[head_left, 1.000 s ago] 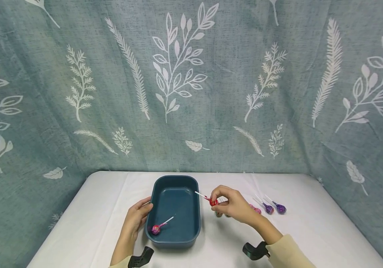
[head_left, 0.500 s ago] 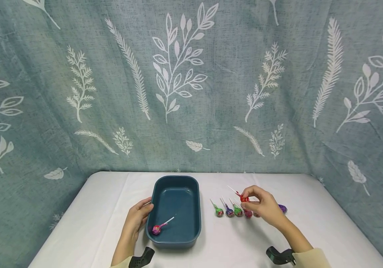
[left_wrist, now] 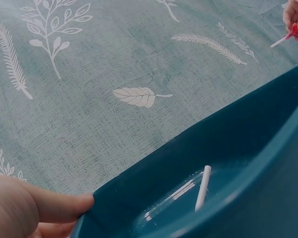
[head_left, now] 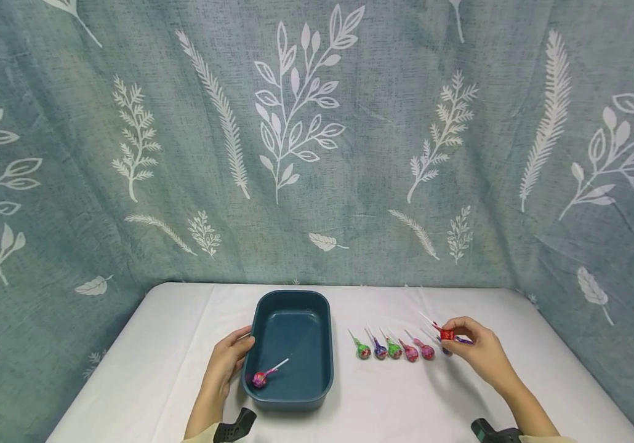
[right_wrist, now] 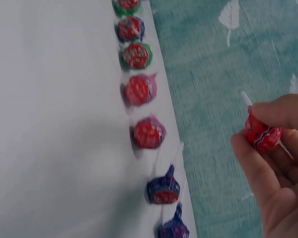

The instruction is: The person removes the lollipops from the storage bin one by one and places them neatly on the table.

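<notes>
My right hand [head_left: 476,349] pinches a red-wrapped lollipop [head_left: 447,335] by its candy head, thumb against fingers, above the right end of a row of lollipops. In the right wrist view the held lollipop's white stick [right_wrist: 246,98] points up and away. My left hand [head_left: 227,358] holds the left side of a dark blue rectangular box [head_left: 330,357]; its thumb [left_wrist: 72,206] lies at the rim in the left wrist view. Inside the box, near its front left corner, lies a pink-and-purple lollipop [head_left: 260,379]. Only its stick [left_wrist: 203,188] shows in the left wrist view.
Right of the box, the row holds green [head_left: 363,351], blue [head_left: 380,351], pink [head_left: 427,352] and other lollipops, sticks towards the back. At its right end, purple ones [right_wrist: 174,230] are partly hidden by my right hand in the head view. Behind the white table [head_left: 184,320] hangs a leaf-patterned curtain [head_left: 317,184].
My right hand has carried the red lollipop rightwards from beside the box to the right end of the row, uncovering the lollipops beneath. My left hand and the box have stayed put.
</notes>
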`<state>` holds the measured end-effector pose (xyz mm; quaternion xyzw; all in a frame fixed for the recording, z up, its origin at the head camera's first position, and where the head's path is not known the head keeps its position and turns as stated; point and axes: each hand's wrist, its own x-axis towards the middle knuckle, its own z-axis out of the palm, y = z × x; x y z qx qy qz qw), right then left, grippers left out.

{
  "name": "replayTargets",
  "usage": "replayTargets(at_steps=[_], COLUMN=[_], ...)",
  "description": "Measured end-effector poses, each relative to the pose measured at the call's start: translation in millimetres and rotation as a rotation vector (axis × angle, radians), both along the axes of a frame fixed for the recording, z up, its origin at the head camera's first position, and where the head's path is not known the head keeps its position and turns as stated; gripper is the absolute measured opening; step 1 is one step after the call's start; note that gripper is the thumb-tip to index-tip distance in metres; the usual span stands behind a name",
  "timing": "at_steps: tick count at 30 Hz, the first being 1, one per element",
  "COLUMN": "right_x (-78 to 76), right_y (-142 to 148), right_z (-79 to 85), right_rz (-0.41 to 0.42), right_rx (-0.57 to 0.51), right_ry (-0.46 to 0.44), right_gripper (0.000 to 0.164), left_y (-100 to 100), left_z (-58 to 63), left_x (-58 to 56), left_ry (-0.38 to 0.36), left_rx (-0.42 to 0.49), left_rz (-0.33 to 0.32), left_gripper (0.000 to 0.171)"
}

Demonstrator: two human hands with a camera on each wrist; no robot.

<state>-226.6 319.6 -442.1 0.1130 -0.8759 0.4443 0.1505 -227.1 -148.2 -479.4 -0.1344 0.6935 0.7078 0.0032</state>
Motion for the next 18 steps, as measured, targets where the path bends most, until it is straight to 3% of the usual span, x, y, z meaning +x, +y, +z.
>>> replayTargets(at_steps=[6, 18], right_x=[3.1, 2.2], right_y=[23, 54], right_z=[-2.4, -12.5], right_rz=[-0.124, -0.302], right_rx=[0.139, 0.127], right_ry=[0.004, -0.064], right_gripper=[0.029, 0.038], left_y=[0, 0], left_z=[0.4, -1.3], left_x=[-0.6, -0.3], left_ry=[0.004, 0.008], left_rx=[-0.003, 0.007], left_rz=[-0.003, 0.001], left_gripper=[0.043, 0.044])
